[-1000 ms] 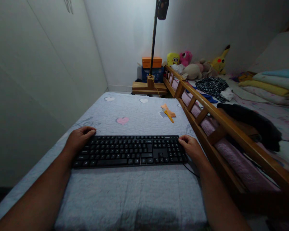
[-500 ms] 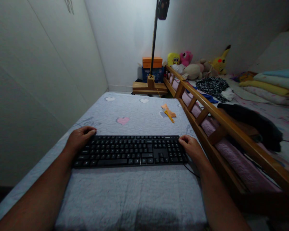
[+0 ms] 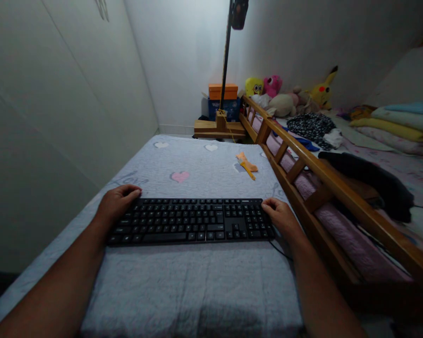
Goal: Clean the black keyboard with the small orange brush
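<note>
Single view from the wearer's head, facing forward and angled down, close above both hands, reaching to the far wall

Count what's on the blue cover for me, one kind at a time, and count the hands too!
Black keyboard: 1
Yellow brush: 1
Orange cloth: 1
Hands, one left hand and one right hand: 2
Total: 5
</note>
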`<action>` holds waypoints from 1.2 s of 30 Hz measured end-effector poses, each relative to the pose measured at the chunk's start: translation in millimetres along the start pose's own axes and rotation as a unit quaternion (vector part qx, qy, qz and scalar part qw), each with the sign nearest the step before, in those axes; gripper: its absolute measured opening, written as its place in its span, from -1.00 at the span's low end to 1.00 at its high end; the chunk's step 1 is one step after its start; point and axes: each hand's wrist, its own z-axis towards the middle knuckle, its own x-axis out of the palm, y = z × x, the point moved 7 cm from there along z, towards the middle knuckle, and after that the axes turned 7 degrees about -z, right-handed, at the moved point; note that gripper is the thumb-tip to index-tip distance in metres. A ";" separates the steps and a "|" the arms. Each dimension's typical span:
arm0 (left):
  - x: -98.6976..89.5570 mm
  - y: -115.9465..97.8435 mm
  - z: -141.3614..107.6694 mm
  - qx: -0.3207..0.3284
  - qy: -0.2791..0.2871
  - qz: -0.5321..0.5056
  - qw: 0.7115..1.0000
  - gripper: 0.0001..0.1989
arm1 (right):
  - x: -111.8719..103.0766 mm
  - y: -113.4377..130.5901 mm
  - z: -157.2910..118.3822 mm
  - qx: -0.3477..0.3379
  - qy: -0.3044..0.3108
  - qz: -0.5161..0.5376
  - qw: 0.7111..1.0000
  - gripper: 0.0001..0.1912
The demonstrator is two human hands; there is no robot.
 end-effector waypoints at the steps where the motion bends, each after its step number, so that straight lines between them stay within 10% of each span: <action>1: 0.1 0.4 0.2 -0.002 -0.001 -0.002 1.000 -0.49 | 0.0 0.0 0.1 0.000 -0.002 -0.002 1.000 -0.73; 36: 0.1 2.9 1.6 0.007 -0.006 -0.013 1.000 -0.52 | 1.1 -3.4 2.0 -0.003 0.000 0.005 1.000 -0.76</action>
